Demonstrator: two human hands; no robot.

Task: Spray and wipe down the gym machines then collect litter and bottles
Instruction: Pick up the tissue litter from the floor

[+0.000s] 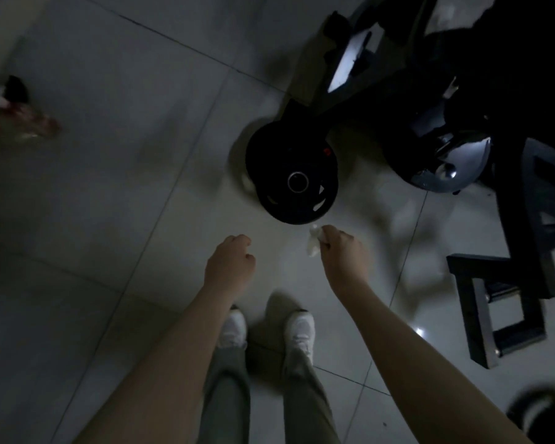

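Head view (the only one): dim and motion-blurred. The person stood on a tiled floor (109, 187) looking straight down, both bare forearms stretched fwd over white shoes (300, 331).

Right hand (343, 256): grip closed in a fingertip pinch on a small white wad (313, 246), prob. a tissue or wipe. It dangled below the fingers and sat in frame just beside the near edge of the weight plates (292, 174). Left hand (229, 264): fingers curled under in a fist, back of hand to camera, nothing visible in it.

The plates were black, stacked and flat on the floor ahead of both hands. The gym machine (430, 100) stood upper right, dark w/ a pale panel and a shiny rounded housing. A black metal stand (500, 302) stood to the right of the right arm. Far left, well apart from both hands, lay a smeared thing w/ a red band and dark cap. It was possibly a bottle (20, 113), but too blurred to be sure.

Judged stage: litter pickup, w/ the wad in hand and the bottle-like item still on the floor.

What could go wrong:
- The pinch looked light, so the wad could slip out and drop by the plates.
- No bag or bin was in view, so carrying litter loose could mean dropping it when reaching for the next piece.
- In such low light, small scraps could be missed.
- The plates and stand were close to the feet, so a careless step fwd or right could stub a toe or cause a trip.
- The glossy tile might be slick if spray had landed there; wetness couldn't be told.
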